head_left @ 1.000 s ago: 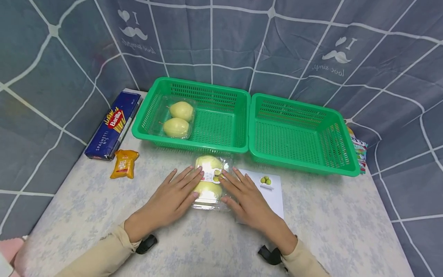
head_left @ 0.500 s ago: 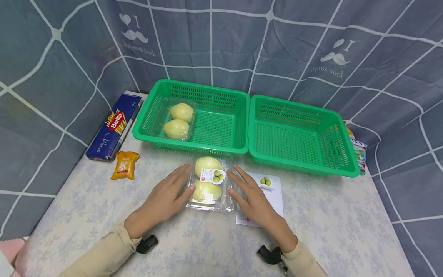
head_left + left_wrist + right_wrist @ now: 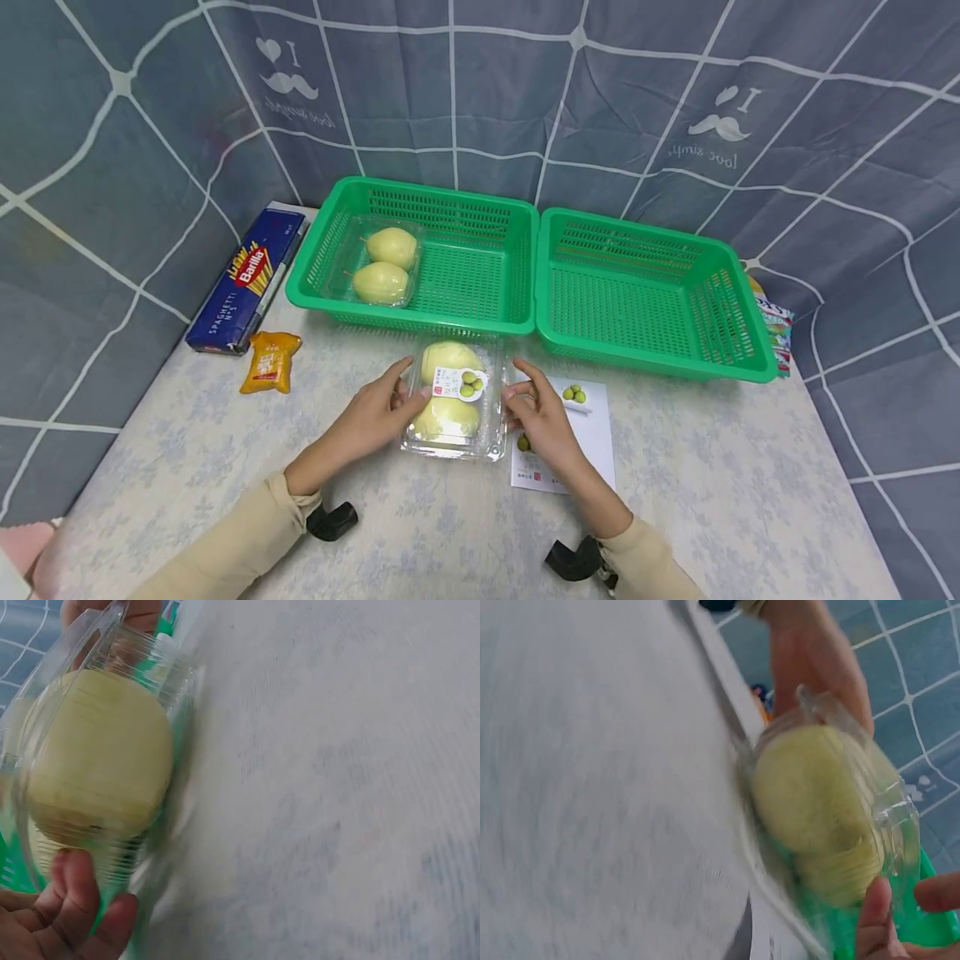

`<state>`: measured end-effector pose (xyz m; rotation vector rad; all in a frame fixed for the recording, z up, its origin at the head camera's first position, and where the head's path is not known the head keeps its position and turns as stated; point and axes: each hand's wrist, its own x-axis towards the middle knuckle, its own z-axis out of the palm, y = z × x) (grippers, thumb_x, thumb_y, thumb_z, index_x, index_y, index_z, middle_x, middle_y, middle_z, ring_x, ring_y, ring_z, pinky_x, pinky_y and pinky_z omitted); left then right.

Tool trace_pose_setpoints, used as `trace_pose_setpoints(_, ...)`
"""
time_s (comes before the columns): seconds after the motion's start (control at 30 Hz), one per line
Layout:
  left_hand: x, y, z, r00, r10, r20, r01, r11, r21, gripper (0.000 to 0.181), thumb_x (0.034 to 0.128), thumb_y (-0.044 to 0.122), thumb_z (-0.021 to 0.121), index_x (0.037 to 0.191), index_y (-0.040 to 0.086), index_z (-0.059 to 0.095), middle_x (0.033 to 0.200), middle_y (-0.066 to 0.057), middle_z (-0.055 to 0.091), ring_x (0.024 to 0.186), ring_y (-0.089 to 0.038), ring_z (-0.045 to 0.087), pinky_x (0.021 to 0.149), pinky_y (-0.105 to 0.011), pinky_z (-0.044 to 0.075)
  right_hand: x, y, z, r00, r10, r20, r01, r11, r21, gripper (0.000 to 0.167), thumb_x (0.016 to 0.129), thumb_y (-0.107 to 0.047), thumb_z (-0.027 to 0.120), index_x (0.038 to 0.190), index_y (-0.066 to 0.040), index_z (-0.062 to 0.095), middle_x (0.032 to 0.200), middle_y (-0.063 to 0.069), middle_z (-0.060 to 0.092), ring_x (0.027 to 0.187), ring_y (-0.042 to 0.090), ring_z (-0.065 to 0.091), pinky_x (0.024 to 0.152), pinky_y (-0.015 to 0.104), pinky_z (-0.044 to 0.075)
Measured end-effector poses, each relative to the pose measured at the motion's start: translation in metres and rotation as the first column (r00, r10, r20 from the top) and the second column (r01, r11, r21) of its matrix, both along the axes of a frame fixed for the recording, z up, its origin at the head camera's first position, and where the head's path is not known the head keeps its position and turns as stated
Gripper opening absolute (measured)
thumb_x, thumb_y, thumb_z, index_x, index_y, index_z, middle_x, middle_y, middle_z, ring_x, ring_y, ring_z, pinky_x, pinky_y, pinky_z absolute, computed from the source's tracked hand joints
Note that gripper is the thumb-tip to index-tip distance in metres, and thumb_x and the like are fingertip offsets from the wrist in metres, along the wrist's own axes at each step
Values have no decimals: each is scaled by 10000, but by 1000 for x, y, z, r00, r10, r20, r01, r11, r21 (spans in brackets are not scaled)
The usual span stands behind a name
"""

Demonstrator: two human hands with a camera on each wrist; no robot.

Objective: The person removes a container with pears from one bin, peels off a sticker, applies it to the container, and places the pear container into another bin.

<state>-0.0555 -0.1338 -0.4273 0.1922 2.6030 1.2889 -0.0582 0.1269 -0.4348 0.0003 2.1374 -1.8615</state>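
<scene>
A clear plastic clamshell of pears (image 3: 450, 421) with a white fruit label (image 3: 457, 384) on its lid lies on the table between both hands. My left hand (image 3: 375, 417) holds its left side, thumb over the lid's edge and fingers bent at the side wall. At the opposite side my right hand (image 3: 543, 421) has bent fingers at the clamshell's edge. In the right wrist view, right fingertips (image 3: 875, 911) meet the ribbed wall. The left wrist view has the left fingers (image 3: 75, 892) against that clamshell's other wall. Undersides of the fingers are partly hidden.
Behind stand two green baskets, the left basket (image 3: 420, 317) holding another clamshell of pears (image 3: 381, 282), the right basket (image 3: 652, 362) beside it. A printed sheet (image 3: 592, 450) lies right. A spaghetti box (image 3: 247, 279) and orange packet (image 3: 271, 362) lie left; colourful packets (image 3: 776, 333) far right.
Both hands have come off the top of the clamshell, spread apart, then bent their fingers at its left and right sides. The clamshell has hardly moved.
</scene>
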Motion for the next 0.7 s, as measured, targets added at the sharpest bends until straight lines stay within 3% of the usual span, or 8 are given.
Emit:
trace_pose_setpoints(0.13, -4, 2, -1, 996, 28, 83, -35, 995, 89, 589, 1014, 353, 578, 1475, 14, 438, 772, -12, 510, 661, -124, 461, 623, -263, 396, 0, 1, -2, 982, -13, 189, 41, 989, -141, 502, 1045, -143, 513, 1526, -99, 374, 938, -24, 566, 761, 81, 567, 673, 213, 518)
trace_pose_setpoints(0.23, -5, 3, -2, 993, 42, 114, -57, 990, 132, 555, 1014, 338, 579, 1460, 29, 460, 713, 17, 463, 624, -112, 437, 601, -253, 381, 1, 2, -2, 967, -11, 256, 63, 979, -195, 492, 1046, -127, 499, 1522, -109, 379, 913, -60, 571, 763, 68, 559, 676, 209, 507)
trace_pose_setpoints(0.7, -5, 5, -2, 988, 54, 146, -77, 984, 163, 566, 1013, 340, 573, 1468, 27, 450, 672, 41, 411, 588, -94, 395, 572, -248, 355, 0, 3, -2, 964, 14, 264, 46, 975, -219, 513, 1037, -148, 525, 1523, -101, 367, 881, -76, 576, 773, 66, 564, 701, 207, 498)
